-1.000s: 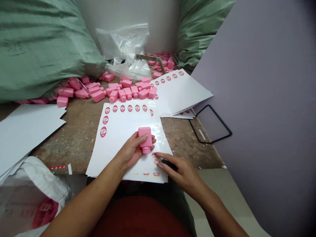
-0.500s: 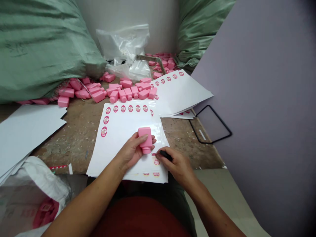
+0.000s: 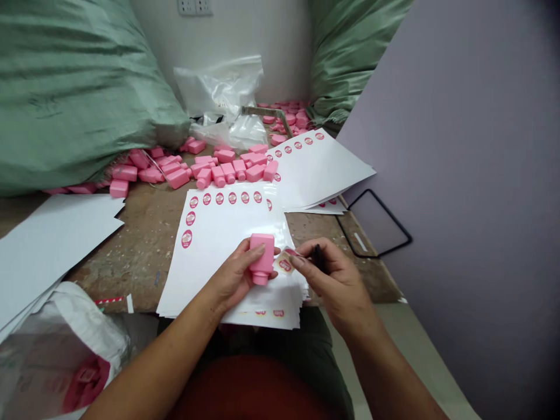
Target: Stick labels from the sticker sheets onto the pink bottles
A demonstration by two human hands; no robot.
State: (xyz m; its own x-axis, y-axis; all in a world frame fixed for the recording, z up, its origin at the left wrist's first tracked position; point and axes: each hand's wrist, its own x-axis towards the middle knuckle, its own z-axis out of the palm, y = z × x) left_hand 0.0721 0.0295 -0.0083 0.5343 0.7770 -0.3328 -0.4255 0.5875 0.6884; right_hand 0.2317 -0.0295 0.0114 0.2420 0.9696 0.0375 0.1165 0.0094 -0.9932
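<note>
My left hand (image 3: pixel 240 269) is closed around a pink plastic bottle (image 3: pixel 261 254), its neck pointing toward me. Just right of it, my right hand (image 3: pixel 332 271) pinches a sticker label (image 3: pixel 286 260) with pink print, lifted off the paper. A dark, slim tool (image 3: pixel 319 256) is also tucked in the right hand's fingers; its kind cannot be made out. Under both hands lies a stack of white sticker sheets (image 3: pixel 210 262), with oval labels along the top and left edges and a few at the bottom.
Many pink bottles (image 3: pixel 227 170) lie across the table behind the sheets. More label sheets (image 3: pixel 321 169) are at right, by a black wire frame (image 3: pixel 380 254). White paper (image 3: pixel 52 239) lies left, above an open bag (image 3: pixel 83 326). Green sacks (image 3: pixel 83 93) stand behind.
My right hand has risen from the sheet and moved right, now with a label pinched in its fingers. My left hand still holds the bottle, nearly in the same place.
</note>
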